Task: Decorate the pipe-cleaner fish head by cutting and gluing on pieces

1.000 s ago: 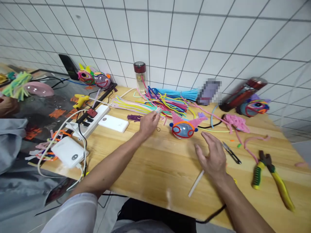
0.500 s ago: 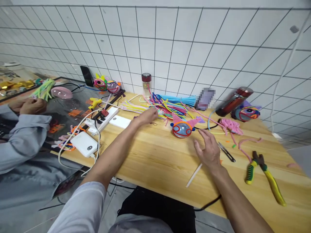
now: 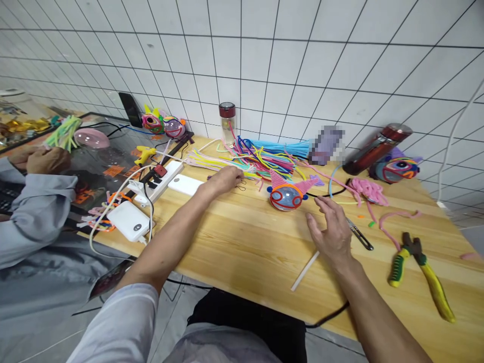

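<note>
My left hand point(image 3: 226, 180) is low over the table, fingers bent together at the front of a pile of colourful pipe cleaners point(image 3: 264, 160). Thin dark loops point(image 3: 241, 186) lie right by its fingertips; what the fingers hold, if anything, is hidden. My right hand point(image 3: 331, 228) hovers with thumb and fingers apart and nothing in it. Between both hands sits a clear ball decorated as a fish or animal point(image 3: 286, 196), with red rings, an orange band, blue beads and pink fins. A white stick point(image 3: 305, 270) lies under my right hand, and small thread snips point(image 3: 362, 236) are just beyond it.
Yellow-green pliers point(image 3: 438, 290), pink pipe cleaners point(image 3: 368, 191) and a red flask point(image 3: 378, 148) are to the right. Leftward are a power strip point(image 3: 166, 179), a white power bank point(image 3: 129, 222) with cables, a yellow glue gun point(image 3: 144, 154) and a co-worker's hands point(image 3: 47, 159).
The view has tilted up and shifted slightly. My left hand stays by the front of the pipe cleaners, its fingers slightly lower beside the dark loops. My right hand remains open.
</note>
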Demonstrator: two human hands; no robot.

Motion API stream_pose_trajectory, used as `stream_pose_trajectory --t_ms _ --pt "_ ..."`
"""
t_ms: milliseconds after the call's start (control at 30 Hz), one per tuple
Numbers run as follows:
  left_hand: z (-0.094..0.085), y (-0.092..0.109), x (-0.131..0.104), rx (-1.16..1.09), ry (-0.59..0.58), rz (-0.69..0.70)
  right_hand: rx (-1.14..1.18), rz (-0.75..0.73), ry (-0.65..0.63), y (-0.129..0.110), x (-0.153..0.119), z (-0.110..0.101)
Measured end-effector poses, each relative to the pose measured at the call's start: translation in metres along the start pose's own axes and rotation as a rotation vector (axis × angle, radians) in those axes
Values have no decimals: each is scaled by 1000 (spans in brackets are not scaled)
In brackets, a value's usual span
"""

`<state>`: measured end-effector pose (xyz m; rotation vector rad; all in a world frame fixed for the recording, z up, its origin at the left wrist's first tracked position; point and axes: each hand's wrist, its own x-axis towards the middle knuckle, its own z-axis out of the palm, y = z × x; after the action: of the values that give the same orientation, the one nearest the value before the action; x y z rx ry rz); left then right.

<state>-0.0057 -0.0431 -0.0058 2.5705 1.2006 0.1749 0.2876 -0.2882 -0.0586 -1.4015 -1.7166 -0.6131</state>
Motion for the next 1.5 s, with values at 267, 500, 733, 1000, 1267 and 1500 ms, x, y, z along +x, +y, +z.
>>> stream_pose_trajectory --t_ms 267,500,733,1000,1267,1500 --pt "36 1 9 59 -49 -36 15 9 -18 0 -2 1" --pt "-6 -13 1 -34 56 -19 35 27 -32 2 -4 3" --pt "-65 -54 -11 -574 422 -110 70 49 -55 2 -6 5" --pt "-65 -64 -16 -204 277 -131 73 38 -58 3 -7 7" --pt "-3 -47 5 139 47 -91 98 44 -71 4 -8 7" --pt "-17 -63 8 190 121 -146 93 55 -91 4 -9 7"
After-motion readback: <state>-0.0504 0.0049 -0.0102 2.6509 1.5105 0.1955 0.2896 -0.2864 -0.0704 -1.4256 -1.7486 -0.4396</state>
